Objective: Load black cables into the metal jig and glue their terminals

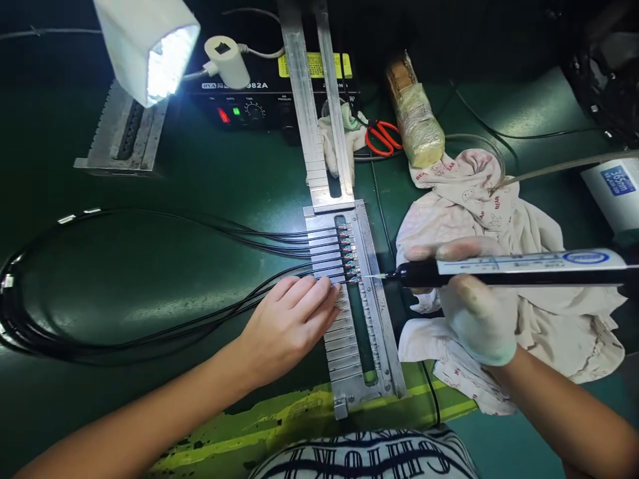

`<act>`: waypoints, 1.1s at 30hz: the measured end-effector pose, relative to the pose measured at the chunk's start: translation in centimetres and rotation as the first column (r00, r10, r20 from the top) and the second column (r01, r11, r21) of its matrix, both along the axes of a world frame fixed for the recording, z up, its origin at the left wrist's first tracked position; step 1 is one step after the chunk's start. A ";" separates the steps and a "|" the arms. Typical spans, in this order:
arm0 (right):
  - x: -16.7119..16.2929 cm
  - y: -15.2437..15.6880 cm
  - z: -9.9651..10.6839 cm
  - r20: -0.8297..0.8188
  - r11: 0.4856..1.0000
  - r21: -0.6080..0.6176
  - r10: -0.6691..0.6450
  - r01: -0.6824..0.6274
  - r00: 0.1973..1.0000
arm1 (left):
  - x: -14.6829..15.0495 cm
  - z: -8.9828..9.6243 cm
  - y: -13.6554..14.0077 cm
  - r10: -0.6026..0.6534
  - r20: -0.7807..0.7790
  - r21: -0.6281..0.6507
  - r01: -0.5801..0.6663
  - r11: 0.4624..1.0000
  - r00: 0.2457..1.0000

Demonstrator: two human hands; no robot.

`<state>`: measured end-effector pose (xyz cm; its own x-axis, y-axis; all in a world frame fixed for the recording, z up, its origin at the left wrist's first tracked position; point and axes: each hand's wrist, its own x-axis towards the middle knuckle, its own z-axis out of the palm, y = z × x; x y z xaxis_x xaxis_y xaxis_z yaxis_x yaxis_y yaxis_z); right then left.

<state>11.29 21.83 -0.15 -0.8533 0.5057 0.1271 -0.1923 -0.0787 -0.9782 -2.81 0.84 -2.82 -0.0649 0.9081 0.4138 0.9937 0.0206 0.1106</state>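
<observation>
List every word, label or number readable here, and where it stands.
"BYA": box
"982A": box
"ON": box
"AUTO": box
"TIME": box
"AIR PRESSURE": box
"BEAR": cloth
"365nm": white device
Too small, blurred or partly hidden: the box's other print, yellow label, tube print, shirt lettering.

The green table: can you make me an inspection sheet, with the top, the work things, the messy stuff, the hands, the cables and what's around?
Surface: green tabletop, with a worn yellow-green strip along the near edge.
Work things: slotted metal fixture holding a row of cable ends; dispensing syringe with its tip pointing at it.
Clutter: crumpled printed cloth, red-handled scissors.
Hands: bare left hand at the lowest cables, grip unclear; gloved right hand holding the syringe.
Cables: black cables looping out to the left.
Surroundings: lit lamp, black control box with red and green lights.
</observation>
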 end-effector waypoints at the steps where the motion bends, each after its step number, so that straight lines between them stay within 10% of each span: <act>1: 0.2 -0.2 -0.2 -0.001 0.998 0.060 0.002 -0.002 1.000 | 0.3 0.1 -0.1 0.008 0.003 -0.038 -0.008 0.999 1.000; 8: 0.5 -0.5 -2.2 0.006 0.901 0.431 0.055 -0.052 0.998 | 2.4 0.2 -0.9 0.018 -0.018 -0.130 -0.020 0.991 1.000; 33: -0.2 0.1 -1.9 0.005 0.833 0.548 0.096 -0.083 0.995 | 3.4 0.9 -1.2 0.090 -0.021 -0.196 -0.092 0.976 0.996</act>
<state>11.04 21.97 -2.05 -0.8850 0.2700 0.3793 -0.2324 0.4496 -0.8625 0.58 -0.34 -1.89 -0.1468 0.9623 0.2291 0.9879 0.1309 0.0831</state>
